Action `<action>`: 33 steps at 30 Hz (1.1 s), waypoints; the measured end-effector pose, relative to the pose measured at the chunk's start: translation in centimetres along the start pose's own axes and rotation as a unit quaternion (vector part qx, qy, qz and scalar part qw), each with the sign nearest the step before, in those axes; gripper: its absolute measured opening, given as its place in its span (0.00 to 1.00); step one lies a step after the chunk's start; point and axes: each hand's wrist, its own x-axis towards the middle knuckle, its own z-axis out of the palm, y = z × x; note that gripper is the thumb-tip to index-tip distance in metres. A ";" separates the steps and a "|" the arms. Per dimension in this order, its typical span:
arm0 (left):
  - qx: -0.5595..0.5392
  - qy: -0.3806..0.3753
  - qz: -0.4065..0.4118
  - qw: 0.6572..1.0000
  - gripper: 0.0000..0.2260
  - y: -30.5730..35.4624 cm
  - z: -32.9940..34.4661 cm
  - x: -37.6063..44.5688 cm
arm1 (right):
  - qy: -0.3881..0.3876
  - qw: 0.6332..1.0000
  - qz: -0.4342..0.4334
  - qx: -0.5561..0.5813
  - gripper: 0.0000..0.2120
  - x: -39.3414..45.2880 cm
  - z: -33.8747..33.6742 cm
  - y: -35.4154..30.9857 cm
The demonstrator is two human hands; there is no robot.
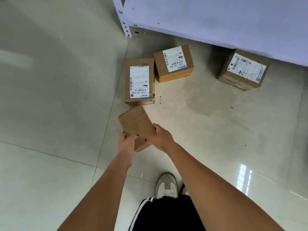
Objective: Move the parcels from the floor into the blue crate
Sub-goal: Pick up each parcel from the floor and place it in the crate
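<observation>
four parcels are showing: both hands, left (125, 144) and right (160, 139), are gripping one plain box (136, 125), three boxes (139, 80) are lying on the floor (50, 97), crate is out of view.

Both arms out fwd, left grip (126, 142) & right grip (160, 138) curled, clasping

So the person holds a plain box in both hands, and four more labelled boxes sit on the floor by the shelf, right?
Not quite: the head view shows three labelled boxes on the floor, not four: one nearest the hands, one behind it, and one partly under the shelf. The rest holds: the left hand and right hand both grip the plain box.
</observation>
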 end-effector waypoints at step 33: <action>0.023 -0.214 0.085 0.973 0.14 -11.2 33.4 -55.7 | 0.207 0.947 0.010 0.244 0.19 -48.1 -37.9 34.4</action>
